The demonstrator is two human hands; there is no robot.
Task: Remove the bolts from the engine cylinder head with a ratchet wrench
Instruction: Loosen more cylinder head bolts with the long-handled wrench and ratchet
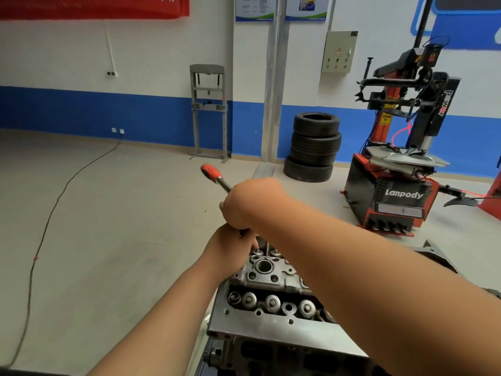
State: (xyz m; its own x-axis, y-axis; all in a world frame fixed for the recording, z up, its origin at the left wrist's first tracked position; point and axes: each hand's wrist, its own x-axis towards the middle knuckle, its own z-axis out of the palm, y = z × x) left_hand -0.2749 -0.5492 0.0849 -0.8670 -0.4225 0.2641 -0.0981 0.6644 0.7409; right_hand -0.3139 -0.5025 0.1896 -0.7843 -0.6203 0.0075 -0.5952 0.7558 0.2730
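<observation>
Ratchet wrench (pixel 210 170); beyond, "Lanpody" tyre changer (pixel 363 191)

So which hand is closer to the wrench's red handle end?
Right. The right hand grips the ratchet wrench shaft just below its red handle; the left hand is lower, down by the cylinder head.

Ratchet wrench (pixel 216 177) head hidden under right hand (pixel 250 203).
</observation>
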